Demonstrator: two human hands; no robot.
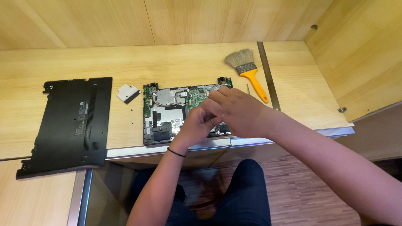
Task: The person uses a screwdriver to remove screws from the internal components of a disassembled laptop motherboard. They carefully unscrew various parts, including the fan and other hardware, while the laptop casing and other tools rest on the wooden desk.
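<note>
Both hands, left hand (pixel 194 123) and right hand (pixel 234 111), meet over the opened laptop (pixel 167 113); fingers curled, grasp indiscernible. Brush (pixel 248 71) at one o'clock, cover (pixel 69 123) at nine.

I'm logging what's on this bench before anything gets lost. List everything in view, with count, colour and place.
Opened laptop: one, green board with silver and black parts, centre of the desk at its front edge, partly covered by the hands.
Bottom cover: one, black, left on the desk, overhanging the front edge.
Small flat part: one, silver with a dark edge, between cover and laptop.
Brush: one, orange handle, pale bristles, right of the laptop.
Metal ruler: one, dark grey, right of the brush.
Thin stick: one, too small to identify, beside the brush handle.
Desk: one, light wood.
Left hand: black wristband, over the laptop.
Right hand: over the laptop, touching the left; any held item is hidden.
</note>
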